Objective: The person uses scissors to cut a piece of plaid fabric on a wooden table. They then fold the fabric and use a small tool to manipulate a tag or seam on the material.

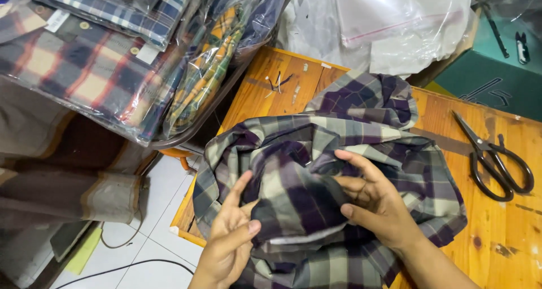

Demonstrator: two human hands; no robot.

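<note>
Gripping a bunched fold of the purple, cream and grey plaid fabric shirt (316, 181), your hands work at the middle of the heap: your left hand (228, 241) pinches an edge between thumb and fingers, and your right hand (375, 204) curls its fingers into the cloth from the other side. The shirt lies rumpled on the orange wooden counter (497, 232), nothing yet flattened or folded, so most of the handling looks undone. Black-handled metal scissors (494, 159) rest well apart to the right. Bagged plaid shirts (84, 63) are stacked to the left, and clear plastic bags (395, 23) are piled beyond.
</note>
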